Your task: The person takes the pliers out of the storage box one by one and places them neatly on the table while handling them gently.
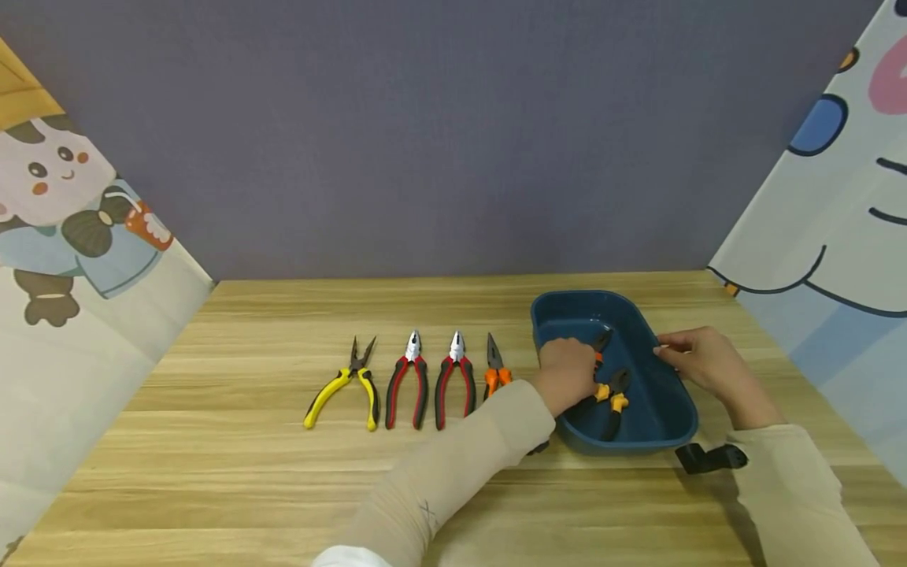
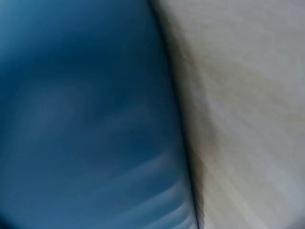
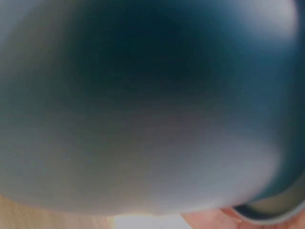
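In the head view my left hand (image 1: 569, 372) reaches into a dark blue plastic box (image 1: 662, 433) over its left wall, fingers curled downward and partly hidden. It grips pliers (image 1: 601, 342) with orange near the pivot; dark jaws point away from me, and their handles are hidden under the hand. Beside it, another pair of pliers (image 1: 620, 381) with yellow-and-black handles lies on the box floor. My right hand (image 1: 708, 368) pinches the box's right rim between thumb and fingers. Both wrist views are mostly filled by blurred blue box wall.
Left of the box, a row on the wooden table (image 1: 234, 472) holds yellow-handled pliers (image 1: 343, 379), two red-and-black pliers (image 1: 405, 386) (image 1: 456, 386) and orange-handled long-nose pliers (image 1: 496, 370), partly covered by my left sleeve. A grey panel (image 1: 453, 142) stands behind.
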`<state>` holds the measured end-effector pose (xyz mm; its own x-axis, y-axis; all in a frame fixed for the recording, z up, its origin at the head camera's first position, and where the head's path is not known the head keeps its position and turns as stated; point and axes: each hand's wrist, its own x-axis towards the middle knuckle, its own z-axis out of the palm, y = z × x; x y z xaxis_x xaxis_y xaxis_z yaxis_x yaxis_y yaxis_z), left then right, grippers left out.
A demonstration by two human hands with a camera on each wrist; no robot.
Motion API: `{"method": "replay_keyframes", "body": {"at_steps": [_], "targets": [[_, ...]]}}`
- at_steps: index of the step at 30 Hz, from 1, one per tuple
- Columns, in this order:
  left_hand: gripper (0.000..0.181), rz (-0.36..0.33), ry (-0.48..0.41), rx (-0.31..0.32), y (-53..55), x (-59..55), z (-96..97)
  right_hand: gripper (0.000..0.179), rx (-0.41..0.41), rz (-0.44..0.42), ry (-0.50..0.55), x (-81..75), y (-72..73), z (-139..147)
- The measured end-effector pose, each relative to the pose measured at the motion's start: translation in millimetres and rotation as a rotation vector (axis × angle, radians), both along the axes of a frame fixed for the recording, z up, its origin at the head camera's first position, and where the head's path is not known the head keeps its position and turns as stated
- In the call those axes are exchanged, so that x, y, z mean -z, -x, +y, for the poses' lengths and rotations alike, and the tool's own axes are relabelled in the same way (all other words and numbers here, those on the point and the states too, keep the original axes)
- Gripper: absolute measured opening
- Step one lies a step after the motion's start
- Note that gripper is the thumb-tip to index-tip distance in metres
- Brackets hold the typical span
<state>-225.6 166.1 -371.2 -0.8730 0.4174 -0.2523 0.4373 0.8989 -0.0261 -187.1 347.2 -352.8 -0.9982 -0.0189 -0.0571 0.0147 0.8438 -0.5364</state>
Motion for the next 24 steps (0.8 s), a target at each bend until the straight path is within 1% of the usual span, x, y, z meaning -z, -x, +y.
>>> {"method": "replay_keyframes", "body": {"at_steps": [6,11,18,24], "targets": [[0.025,0.02,-0.005,0.018,0.9,1.4,0.6,0.04,-0.003,-0.004,0.008,0.0,-0.7,0.3],[0.022,0.037,0.004,0.03,0.6,3.2,0.2,0.041,-0.009,-0.016,0.025,-0.3,-0.3,0.1],[0.025,0.028,-0.002,0.019,-0.8,2.9,-0.3,0.041,-0.011,-0.013,0.032,-0.3,0.5,0.2],[0.027,0.043,-0.024,0.035,0.2,4.5,-1.9,0.04,-0.014,-0.008,0.035,-0.3,0.7,0.3]]}}
